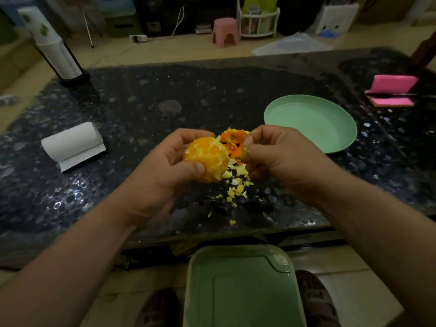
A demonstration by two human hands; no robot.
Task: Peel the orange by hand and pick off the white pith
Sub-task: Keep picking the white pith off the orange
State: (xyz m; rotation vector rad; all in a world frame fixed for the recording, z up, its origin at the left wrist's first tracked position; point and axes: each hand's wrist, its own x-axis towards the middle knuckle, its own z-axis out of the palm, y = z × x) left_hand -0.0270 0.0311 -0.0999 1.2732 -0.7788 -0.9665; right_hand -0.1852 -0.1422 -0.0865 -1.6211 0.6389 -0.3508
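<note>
Two hands | left hand (162,168) grips orange (207,156) | right hand (283,154) curled beside (scraps (238,185) beneath)

The orange (207,159), almost wholly peeled, is sitting in the grip of the left hand (165,166), showing pale yellow-orange flesh with patches of white pith clinging to it. Bright orange peel pieces (233,143) are lying heaped just beyond it, between the two hands, beside the right hand (278,156). Small pale pith scraps (236,187) are lying scattered beneath the right hand's fingers, trailing toward the person.
</note>
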